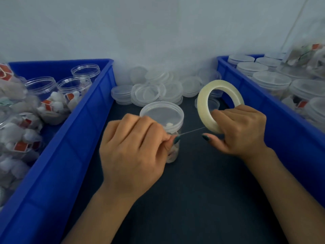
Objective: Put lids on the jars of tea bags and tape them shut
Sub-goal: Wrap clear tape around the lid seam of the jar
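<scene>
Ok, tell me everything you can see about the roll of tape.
The roll of tape is a pale, cream-coloured, slightly translucent ring with a wide open core, held tilted on edge above the dark table. The right hand has its lower rim in its grip, fingers curled round it. A thin strip runs from the lower edge leftward to the left hand, which pinches the free end beside the lidded jar.

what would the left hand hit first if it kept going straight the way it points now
Likely the lidded jar: the left hand, pinching the tape end, points away and slightly right, and the jar stands just beyond its knuckles, perhaps already touching. Depth is unclear.
</scene>
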### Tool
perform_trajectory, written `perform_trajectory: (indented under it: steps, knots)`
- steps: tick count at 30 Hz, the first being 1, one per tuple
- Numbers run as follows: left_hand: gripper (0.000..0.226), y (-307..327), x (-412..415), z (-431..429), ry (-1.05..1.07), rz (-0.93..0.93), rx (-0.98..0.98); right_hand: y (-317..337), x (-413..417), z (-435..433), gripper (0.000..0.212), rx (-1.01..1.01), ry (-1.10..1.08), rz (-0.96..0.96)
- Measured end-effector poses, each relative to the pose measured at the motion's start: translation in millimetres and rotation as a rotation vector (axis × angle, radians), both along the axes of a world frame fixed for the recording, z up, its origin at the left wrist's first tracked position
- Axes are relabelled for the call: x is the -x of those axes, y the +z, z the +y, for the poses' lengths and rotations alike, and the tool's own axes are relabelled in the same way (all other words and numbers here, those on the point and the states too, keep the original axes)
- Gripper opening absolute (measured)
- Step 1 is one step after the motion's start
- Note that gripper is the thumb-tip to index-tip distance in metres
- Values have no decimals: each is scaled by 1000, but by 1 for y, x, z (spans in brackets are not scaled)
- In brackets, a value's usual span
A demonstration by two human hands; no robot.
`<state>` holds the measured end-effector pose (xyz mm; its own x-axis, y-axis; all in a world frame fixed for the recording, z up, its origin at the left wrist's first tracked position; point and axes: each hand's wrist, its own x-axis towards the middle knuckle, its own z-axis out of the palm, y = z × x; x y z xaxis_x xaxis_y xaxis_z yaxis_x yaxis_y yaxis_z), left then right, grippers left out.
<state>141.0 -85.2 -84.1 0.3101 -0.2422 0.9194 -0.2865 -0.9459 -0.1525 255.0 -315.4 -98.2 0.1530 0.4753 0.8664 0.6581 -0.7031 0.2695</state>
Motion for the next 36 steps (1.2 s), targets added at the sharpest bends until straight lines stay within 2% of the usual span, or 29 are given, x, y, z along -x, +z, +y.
perform_trajectory:
  steps: [7, 11, 19, 23, 25, 28, 30, 32, 36]
  knots:
    - [23, -12, 29, 16, 102, 243, 165, -9, -5, 1, 66, -37, -70, 79]
    - [20, -12, 25, 19, 106, 271, 264, -7, -2, 5, 66, -85, -71, 98]
    - [22, -17, 15, 22, 71, 288, 335, -4, -1, 8, 62, -90, -107, 98]
    - [27, -17, 10, 20, 55, 330, 388, -4, -1, 10, 64, -91, -116, 105]
    - [33, -16, 8, 19, 63, 410, 428, -5, 0, 11, 65, -95, -125, 114]
    - [60, -17, 5, 20, 96, 588, 560, -5, -1, 12, 67, -101, -122, 127]
    - [77, -20, 0, 24, -23, 694, 638, -6, -1, 13, 67, -104, -112, 126]
    - [88, -20, -9, 26, -269, 823, 738, -6, -1, 14, 67, -102, -103, 126]
    - [85, -18, -27, 27, -577, 904, 880, -7, -1, 13, 68, -108, -105, 130]
